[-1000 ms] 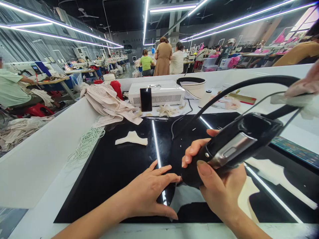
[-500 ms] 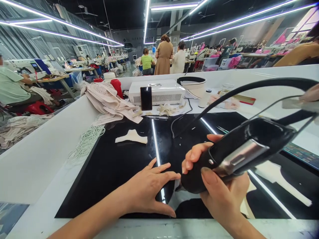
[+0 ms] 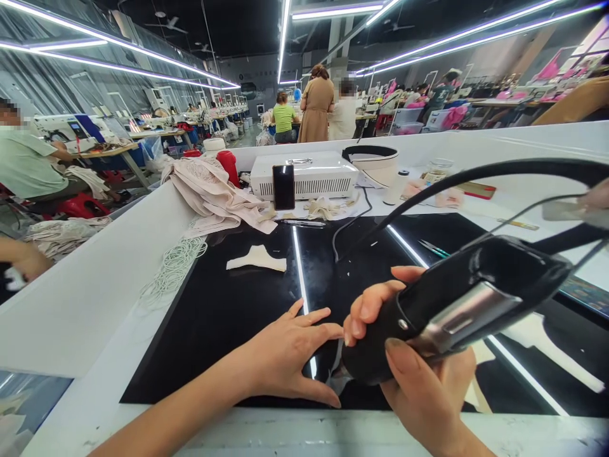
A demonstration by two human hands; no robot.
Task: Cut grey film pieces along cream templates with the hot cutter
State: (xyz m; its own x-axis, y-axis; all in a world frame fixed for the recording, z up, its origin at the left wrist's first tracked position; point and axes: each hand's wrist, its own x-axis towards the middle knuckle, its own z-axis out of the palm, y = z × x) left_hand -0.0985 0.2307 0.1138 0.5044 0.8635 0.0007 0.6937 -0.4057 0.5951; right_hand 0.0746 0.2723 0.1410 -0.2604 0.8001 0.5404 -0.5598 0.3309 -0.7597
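Note:
My right hand (image 3: 419,362) is wrapped round a black handheld tool (image 3: 457,304) with a metal plate on its side. The tool tilts, its tip pointing down and left near my left hand. With fingers spread, my left hand (image 3: 297,349) lies on the glossy black mat (image 3: 228,304), its thumb and forefinger on either side of a pale, translucent piece (image 3: 339,379) under the tool's tip. That piece is partly hidden. A cream cut piece (image 3: 257,259) lies further back on the mat, and another (image 3: 552,349) is at the right.
A white box (image 3: 328,178) with a phone (image 3: 284,187) against it stands behind the mat. Beige fabric (image 3: 214,190) and pale cord (image 3: 174,270) are at the left. Tweezers (image 3: 432,248) lie right of centre. A black cable (image 3: 476,171) arches at the right. People sit and stand beyond.
The view has shifted slightly. The tool's tip sits a little closer to my left thumb. Another person's arm has appeared at the left edge. Both my hands keep nearly the same pose.

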